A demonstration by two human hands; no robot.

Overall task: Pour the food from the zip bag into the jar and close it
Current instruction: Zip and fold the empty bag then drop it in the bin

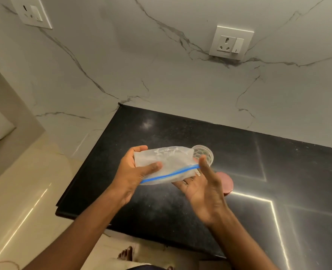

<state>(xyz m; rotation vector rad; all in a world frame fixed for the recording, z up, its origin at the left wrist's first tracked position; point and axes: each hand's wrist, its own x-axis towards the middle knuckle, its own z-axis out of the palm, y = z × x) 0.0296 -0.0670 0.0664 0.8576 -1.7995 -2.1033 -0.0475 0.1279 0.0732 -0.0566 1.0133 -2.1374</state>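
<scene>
I held the zip bag (167, 166) above the counter (180, 207), left hand (134, 172) pinching its bottom end, right hand (202, 184) with fingers spread under the zip's end. The bag's long axis ran nine-to-three; the open jar (205, 154) stood just beyond its right end, at two o'clock, nearer my right hand, with the red lid (226, 182) beside it.

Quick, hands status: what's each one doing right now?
Left hand: closed on the zip bag, thumb on top.
Right hand: open, fingers spread, supporting the bag's other end from beneath, by its blue zip strip.
</scene>
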